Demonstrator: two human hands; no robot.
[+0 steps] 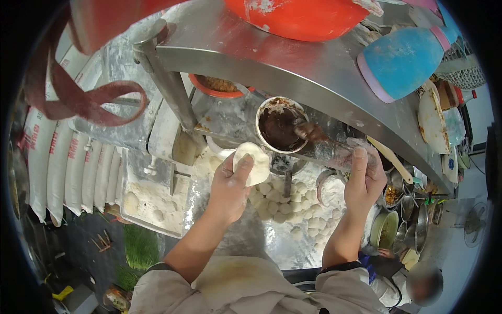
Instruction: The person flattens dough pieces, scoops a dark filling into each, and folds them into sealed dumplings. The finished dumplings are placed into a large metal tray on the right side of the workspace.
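Observation:
A flat round of pale dough (253, 164) lies in my left hand (233, 184), its thumb pressed on the upper face. My right hand (362, 172) grips a brown-smeared spatula or spoon (313, 132) whose far end reaches into a white tub of dark brown paste (280, 125). The part inside that fist is hidden. Below the tub, many small dough pieces (280, 202) lie in a floury cluster on the metal worktop (251, 239), with a dark-handled tool (288, 182) among them.
A steel shelf (251, 61) crosses above the worktop, holding a red basin (298, 19) and a blue container (404, 61). At left are a flour-filled tray (157, 208) and stacked white sacks (57, 168). Bowls (384, 229) and another person (392, 278) are at lower right.

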